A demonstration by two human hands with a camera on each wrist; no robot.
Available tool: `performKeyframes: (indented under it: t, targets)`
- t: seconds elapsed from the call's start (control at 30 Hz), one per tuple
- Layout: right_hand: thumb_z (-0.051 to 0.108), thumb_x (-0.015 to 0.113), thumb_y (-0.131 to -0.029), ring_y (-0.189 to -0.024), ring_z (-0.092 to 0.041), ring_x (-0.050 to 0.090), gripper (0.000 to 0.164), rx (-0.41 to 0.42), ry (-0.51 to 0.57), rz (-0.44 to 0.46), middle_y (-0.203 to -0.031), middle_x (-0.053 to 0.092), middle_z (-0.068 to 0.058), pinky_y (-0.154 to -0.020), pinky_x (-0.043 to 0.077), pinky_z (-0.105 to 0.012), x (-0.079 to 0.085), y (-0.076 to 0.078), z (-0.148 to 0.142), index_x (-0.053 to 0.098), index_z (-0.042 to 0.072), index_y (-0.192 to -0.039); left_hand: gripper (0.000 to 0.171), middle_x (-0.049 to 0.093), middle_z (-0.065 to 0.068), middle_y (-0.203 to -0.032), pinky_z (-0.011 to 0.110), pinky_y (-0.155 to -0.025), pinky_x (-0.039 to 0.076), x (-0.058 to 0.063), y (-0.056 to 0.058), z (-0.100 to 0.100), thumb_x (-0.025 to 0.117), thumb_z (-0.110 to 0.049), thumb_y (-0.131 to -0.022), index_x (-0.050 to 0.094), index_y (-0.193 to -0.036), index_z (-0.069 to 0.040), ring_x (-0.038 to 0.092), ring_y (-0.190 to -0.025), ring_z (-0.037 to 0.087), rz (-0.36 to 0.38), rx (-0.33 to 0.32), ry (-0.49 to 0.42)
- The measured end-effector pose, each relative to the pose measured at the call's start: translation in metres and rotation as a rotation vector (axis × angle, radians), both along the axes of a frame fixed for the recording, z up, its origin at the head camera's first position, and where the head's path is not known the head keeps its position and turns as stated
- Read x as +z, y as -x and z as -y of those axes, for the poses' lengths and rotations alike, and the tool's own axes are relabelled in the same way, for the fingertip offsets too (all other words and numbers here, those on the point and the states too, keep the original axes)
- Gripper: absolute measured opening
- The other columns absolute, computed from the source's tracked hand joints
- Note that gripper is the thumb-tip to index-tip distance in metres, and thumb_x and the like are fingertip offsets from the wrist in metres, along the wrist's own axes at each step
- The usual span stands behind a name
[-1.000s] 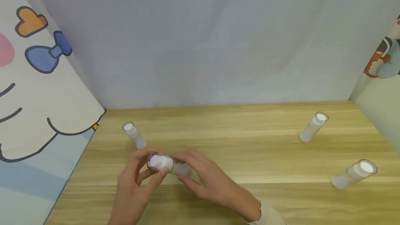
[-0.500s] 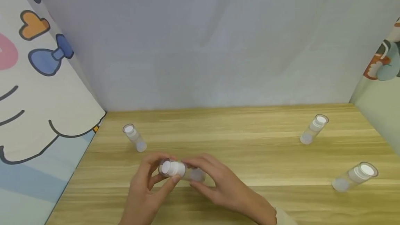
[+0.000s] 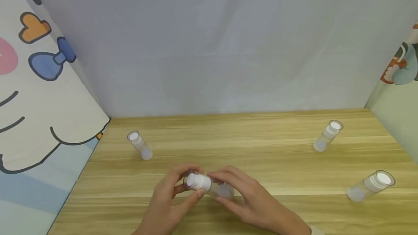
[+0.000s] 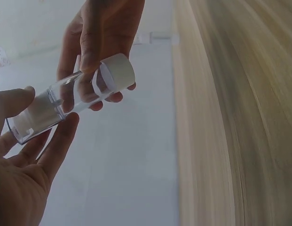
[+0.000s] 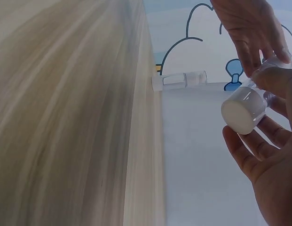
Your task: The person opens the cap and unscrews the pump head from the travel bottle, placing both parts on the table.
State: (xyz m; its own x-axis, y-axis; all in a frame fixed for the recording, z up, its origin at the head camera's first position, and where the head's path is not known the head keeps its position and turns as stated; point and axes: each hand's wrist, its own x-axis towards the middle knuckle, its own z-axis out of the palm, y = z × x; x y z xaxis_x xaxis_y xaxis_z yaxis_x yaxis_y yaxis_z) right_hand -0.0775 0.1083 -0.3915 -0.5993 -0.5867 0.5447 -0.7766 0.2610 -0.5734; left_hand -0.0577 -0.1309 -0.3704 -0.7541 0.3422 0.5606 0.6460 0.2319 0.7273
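Both hands hold one clear cylindrical bottle (image 3: 203, 183), tilted on its side above the table. It has a clear cap over a white top, and a white base. My left hand (image 3: 169, 198) grips the capped end between thumb and fingers. Around the base end, my right hand (image 3: 251, 198) has its thumb and fingers curled. In the left wrist view, the white base (image 4: 120, 73) stands out beyond the right fingers, well clear of the tabletop. From the right wrist, the round underside (image 5: 237, 117) faces the camera.
Three similar bottles stand upright on the wooden table (image 3: 261, 148): one at the back left (image 3: 139, 145), one at the back right (image 3: 328, 136), one at the front right (image 3: 370, 186). A grey-white panel (image 3: 228, 46) rises behind, with cartoon-printed panels at both sides.
Both hands have carried the bottle to the right and slightly nearer the front edge, keeping their grip. The three standing bottles stay where they were.
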Motion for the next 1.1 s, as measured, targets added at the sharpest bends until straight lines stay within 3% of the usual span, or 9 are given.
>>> performKeyframes:
  t: [0.2, 0.43, 0.63, 0.87, 1.1]
  targets:
    - [0.008, 0.078, -0.094, -0.119, -0.013, 0.066, 0.06, -0.021, -0.035, 0.002, -0.136, 0.062, 0.002, -0.1, 0.059, -0.028, -0.002, -0.004, -0.014, 0.053, 0.014, -0.148, 0.046, 0.065, 0.005, -0.124, 0.028, -0.086, 0.064, 0.0, 0.006, -0.006, 0.077, 0.0, -0.091, 0.063, -0.133, -0.011, 0.067, -0.108, 0.013, -0.108, -0.044, 0.094]
    - [0.003, 0.08, -0.09, -0.117, -0.012, 0.066, 0.065, -0.036, -0.066, -0.005, -0.133, 0.062, 0.003, -0.099, 0.059, -0.028, -0.003, -0.003, -0.025, 0.054, 0.016, -0.148, 0.034, 0.063, 0.001, -0.124, 0.02, -0.091, 0.059, 0.002, 0.015, -0.009, 0.073, -0.013, -0.098, 0.065, -0.131, -0.013, 0.068, -0.104, 0.013, -0.307, -0.066, 0.3]
    - [0.004, 0.08, -0.09, -0.118, -0.011, 0.065, 0.061, -0.035, -0.098, -0.02, -0.131, 0.063, 0.005, -0.1, 0.059, -0.028, -0.003, -0.004, -0.032, 0.056, 0.018, -0.145, 0.039, 0.063, 0.0, -0.127, 0.012, -0.091, 0.055, 0.001, 0.018, -0.014, 0.077, -0.013, -0.094, 0.066, -0.132, -0.013, 0.069, -0.104, 0.01, -0.381, -0.12, 0.404]
    - [0.011, 0.077, -0.095, -0.117, -0.011, 0.064, 0.057, -0.056, -0.133, -0.044, -0.134, 0.061, 0.006, -0.1, 0.058, -0.026, 0.001, -0.009, -0.039, 0.054, 0.019, -0.147, 0.041, 0.066, 0.001, -0.126, 0.015, -0.092, 0.057, 0.001, 0.018, -0.021, 0.076, -0.018, -0.096, 0.066, -0.136, -0.014, 0.07, -0.105, 0.011, -0.461, -0.095, 0.42]
    - [0.024, 0.083, -0.09, -0.107, -0.009, 0.068, 0.05, -0.153, -0.15, -0.197, -0.122, 0.066, 0.007, -0.096, 0.055, -0.016, 0.003, -0.008, -0.039, 0.064, 0.016, -0.135, 0.04, 0.07, 0.004, -0.124, 0.018, -0.094, 0.058, -0.002, 0.02, -0.026, 0.077, -0.018, -0.095, 0.069, -0.134, -0.009, 0.072, -0.108, 0.015, -0.51, -0.094, 0.362]
